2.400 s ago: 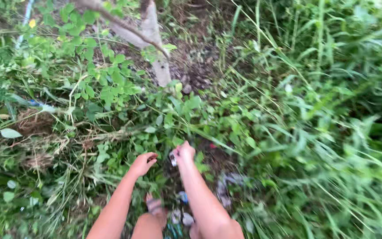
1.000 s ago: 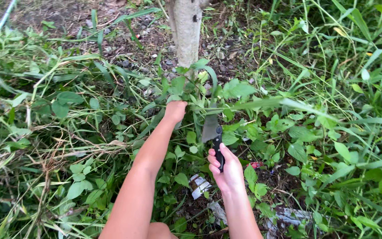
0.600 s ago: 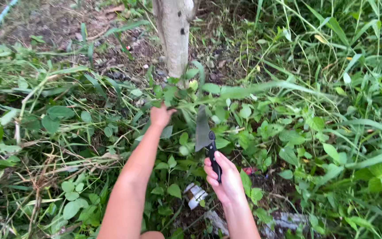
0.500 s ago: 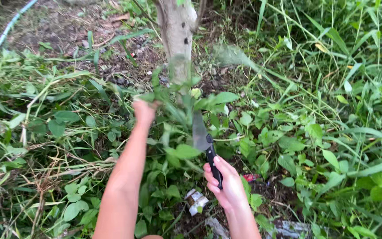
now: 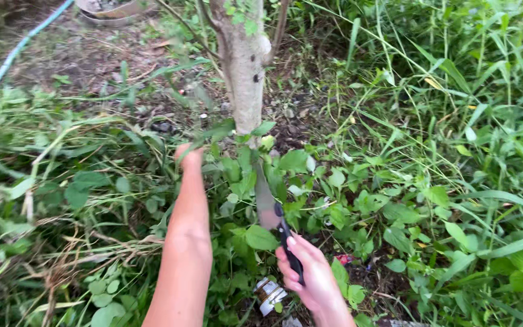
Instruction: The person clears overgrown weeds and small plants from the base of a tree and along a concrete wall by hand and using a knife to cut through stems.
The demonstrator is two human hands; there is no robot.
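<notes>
My left hand (image 5: 190, 157) is stretched forward and closed around a bunch of green weed stems (image 5: 225, 134) just in front of a pale tree trunk (image 5: 244, 66). My right hand (image 5: 309, 277) grips the black handle of a knife (image 5: 269, 200); its grey blade points forward into the leafy plants near the base of the trunk, to the right of my left forearm. The blade's tip is hidden among the leaves.
Tall grass and broad-leaved weeds fill the right side (image 5: 455, 157). Cut, flattened grass lies at the left (image 5: 49, 200). A blue hose (image 5: 19, 48) crosses bare soil at the top left beside a round dish (image 5: 115, 8). A small crumpled can (image 5: 269, 295) lies near my right wrist.
My left hand pulled the weed bunch up and to the left. The knife blade moved lower into the plants and my right hand dropped toward the frame's bottom. The view tilted up.
</notes>
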